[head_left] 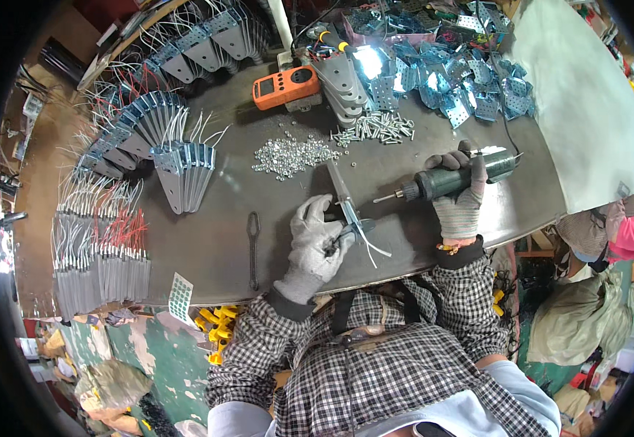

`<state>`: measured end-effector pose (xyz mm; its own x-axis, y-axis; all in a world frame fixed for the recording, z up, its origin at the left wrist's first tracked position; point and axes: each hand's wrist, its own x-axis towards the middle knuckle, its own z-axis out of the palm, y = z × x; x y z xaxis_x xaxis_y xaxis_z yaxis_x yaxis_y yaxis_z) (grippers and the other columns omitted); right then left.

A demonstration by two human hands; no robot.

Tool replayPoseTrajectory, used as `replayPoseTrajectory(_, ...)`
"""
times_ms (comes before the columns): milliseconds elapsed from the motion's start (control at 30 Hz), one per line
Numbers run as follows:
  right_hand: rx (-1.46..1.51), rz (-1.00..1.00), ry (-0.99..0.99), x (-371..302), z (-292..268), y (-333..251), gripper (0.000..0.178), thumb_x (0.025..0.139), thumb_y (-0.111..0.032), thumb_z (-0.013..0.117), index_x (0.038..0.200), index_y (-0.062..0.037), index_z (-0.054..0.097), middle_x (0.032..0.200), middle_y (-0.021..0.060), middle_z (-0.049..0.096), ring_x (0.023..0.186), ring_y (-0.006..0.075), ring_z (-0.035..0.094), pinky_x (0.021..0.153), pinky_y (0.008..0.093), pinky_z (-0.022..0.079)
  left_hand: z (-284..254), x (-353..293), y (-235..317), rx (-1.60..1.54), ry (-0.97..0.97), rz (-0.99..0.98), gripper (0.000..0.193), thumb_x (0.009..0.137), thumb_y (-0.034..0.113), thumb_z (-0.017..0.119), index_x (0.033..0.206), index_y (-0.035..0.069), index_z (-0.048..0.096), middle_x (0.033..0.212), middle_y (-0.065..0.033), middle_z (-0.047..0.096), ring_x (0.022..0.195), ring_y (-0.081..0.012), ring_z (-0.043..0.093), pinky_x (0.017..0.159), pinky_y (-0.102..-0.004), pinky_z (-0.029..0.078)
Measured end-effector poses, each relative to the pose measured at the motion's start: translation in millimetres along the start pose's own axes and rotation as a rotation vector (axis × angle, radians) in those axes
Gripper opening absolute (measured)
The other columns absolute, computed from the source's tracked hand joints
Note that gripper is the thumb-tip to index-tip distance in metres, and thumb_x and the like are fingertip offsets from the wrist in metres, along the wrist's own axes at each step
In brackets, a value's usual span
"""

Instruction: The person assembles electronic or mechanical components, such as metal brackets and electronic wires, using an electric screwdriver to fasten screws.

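Note:
My left hand, in a grey glove, is closed around a grey flat part with two white wires, held on edge above the near side of the bench. The wires stick out beside the fingers toward me. To its right, a dark, corded electric screwdriver is gripped by my gloved right hand. Its bit points left at the part, with a gap between them. Beyond my hands lie a heap of small nuts and a heap of screws. A flat dark tool rests left of my left hand.
Wired grey plate assemblies stand fanned at the left, behind rows of grey wired strips. An orange meter, stacked grey plates and bluish perforated brackets fill the back. A green-dotted sheet overhangs the front edge.

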<state>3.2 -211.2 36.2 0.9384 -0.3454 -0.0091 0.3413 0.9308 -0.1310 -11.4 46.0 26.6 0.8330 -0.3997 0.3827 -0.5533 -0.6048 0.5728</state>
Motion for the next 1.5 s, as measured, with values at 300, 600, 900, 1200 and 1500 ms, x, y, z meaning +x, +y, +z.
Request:
replayPoseTrajectory(300, -0.092, 0.001, 0.06, 6.2, -2.3, 16.6, 0.044, 0.085, -0.019, 0.074, 0.119, -0.0034, 0.052, 0.086, 0.0003, 0.051, 0.079, 0.0146, 0.054, 0.095, 0.0459, 0.047, -11.4, 23.8, -0.6, -0.361, -0.125, 0.088, 0.022, 0.075, 0.004, 0.073, 0.094, 0.003, 0.062, 0.145, -0.0168, 0.044, 0.134, -0.0338, 0.042, 0.107, -0.0402, 0.036)
replayPoseTrajectory(600, -0.091, 0.002, 0.158, 2.7, -1.8, 27.4, 0.04, 0.085, -0.017, 0.073, 0.118, -0.0042, 0.053, 0.086, 0.0004, 0.05, 0.079, 0.0148, 0.053, 0.096, 0.0445, 0.047, 6.2, 29.9, -13.3, -0.521, -0.068, 0.005, 0.067, 0.073, 0.018, 0.084, 0.13, 0.002, 0.05, 0.132, -0.0098, 0.051, 0.122, -0.021, 0.051, 0.105, -0.0354, 0.041)
replayPoseTrajectory(900, 0.0, 0.038, 0.133, 3.0, -9.7, 25.1, 0.043, 0.085, -0.015, 0.073, 0.121, -0.0039, 0.051, 0.084, 0.0002, 0.051, 0.079, 0.0154, 0.053, 0.094, 0.0422, 0.046, -40.8, 49.8, -76.6, -0.153, 0.149, -0.382, 0.019, 0.085, 0.0, 0.068, 0.103, 0.003, 0.066, 0.087, -0.0025, 0.065, 0.075, -0.0082, 0.059, 0.068, -0.0212, 0.05)
replayPoseTrajectory(1200, 0.007, 0.062, 0.158, 7.5, -15.9, 23.1, 0.043, 0.085, -0.015, 0.073, 0.12, -0.0038, 0.051, 0.084, 0.0006, 0.051, 0.078, 0.0154, 0.053, 0.094, 0.0429, 0.046, -51.5, 94.3, -84.6, 0.74, -0.49, -0.26, 0.01, 0.089, 0.01, 0.055, 0.086, 0.004, 0.062, 0.08, -0.0139, 0.065, 0.069, -0.0331, 0.064, 0.066, -0.0419, 0.054)
replayPoseTrajectory(1500, 0.028, 0.066, 0.172, 6.3, -12.2, 26.4, 0.044, 0.084, -0.013, 0.074, 0.119, -0.0025, 0.051, 0.086, 0.0011, 0.051, 0.079, 0.0153, 0.053, 0.095, 0.0423, 0.045, -17.3, 33.8, -38.8, -1.412, -0.078, -0.622, 0.018, 0.095, 0.009, 0.046, 0.096, -0.006, 0.058, 0.072, -0.0037, 0.05, 0.057, -0.009, 0.046, 0.051, -0.0192, 0.038)
